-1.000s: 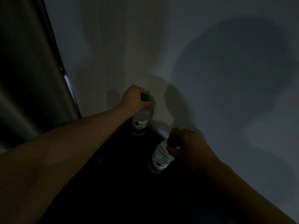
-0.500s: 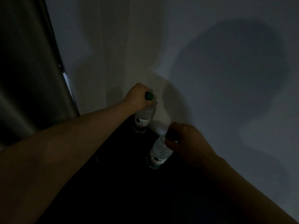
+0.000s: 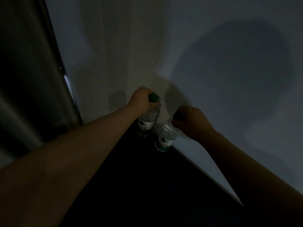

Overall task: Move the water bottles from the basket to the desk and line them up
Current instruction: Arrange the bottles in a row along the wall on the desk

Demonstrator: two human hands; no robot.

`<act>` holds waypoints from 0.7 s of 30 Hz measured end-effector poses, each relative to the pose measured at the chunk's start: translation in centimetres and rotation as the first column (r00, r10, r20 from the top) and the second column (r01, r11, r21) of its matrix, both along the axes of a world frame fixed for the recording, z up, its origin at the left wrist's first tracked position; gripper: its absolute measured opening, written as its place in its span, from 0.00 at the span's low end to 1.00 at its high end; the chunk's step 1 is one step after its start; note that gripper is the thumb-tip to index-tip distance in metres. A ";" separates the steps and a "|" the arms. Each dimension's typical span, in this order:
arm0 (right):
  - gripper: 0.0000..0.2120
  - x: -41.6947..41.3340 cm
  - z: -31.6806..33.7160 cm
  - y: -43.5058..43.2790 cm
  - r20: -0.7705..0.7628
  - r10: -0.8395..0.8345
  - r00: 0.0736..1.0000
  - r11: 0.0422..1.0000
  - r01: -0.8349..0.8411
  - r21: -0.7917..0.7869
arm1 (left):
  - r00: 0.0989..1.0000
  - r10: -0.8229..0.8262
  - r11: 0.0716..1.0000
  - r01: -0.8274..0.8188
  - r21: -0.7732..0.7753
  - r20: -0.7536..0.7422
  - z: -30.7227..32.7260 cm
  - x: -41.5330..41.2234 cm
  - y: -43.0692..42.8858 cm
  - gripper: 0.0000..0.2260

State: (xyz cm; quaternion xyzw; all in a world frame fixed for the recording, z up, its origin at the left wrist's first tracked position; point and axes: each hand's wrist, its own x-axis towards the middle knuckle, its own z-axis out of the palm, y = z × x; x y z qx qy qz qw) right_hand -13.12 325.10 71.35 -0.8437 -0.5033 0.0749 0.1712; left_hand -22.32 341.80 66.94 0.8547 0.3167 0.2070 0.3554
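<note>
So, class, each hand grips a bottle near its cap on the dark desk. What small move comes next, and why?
Probably the right hand should stand the nearer bottle upright beside the farther bottle, which the left hand holds. The nearer bottle looks tilted, its base on the desk by the wall.

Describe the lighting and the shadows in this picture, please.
Head view: very dim light; the desk is nearly black; a large soft shadow lies on the wall; the left bottle and right bottle show only pale glints, their label print unclear.
</note>
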 end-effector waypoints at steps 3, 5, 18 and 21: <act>0.10 0.4 0.2 0.7 0.012 0.007 1.000 1.000 -0.007 0.010 | 1.000 0.015 1.000 -0.015 0.001 0.021 -0.3 -0.1 0.0 0.13; 0.10 0.7 0.3 1.3 0.009 0.008 1.000 1.000 -0.008 0.012 | 0.999 0.023 1.000 -0.023 0.003 0.033 -0.4 -0.1 -0.1 0.13; 0.10 0.7 -0.5 3.2 0.021 0.014 1.000 1.000 -0.015 0.009 | 0.996 0.052 0.999 -0.051 -0.015 0.078 -0.9 -0.1 -0.2 0.17; 0.11 0.8 -0.5 3.3 0.020 0.005 1.000 1.000 -0.005 0.011 | 0.996 0.054 0.998 -0.053 -0.016 0.072 -0.9 0.0 -0.2 0.18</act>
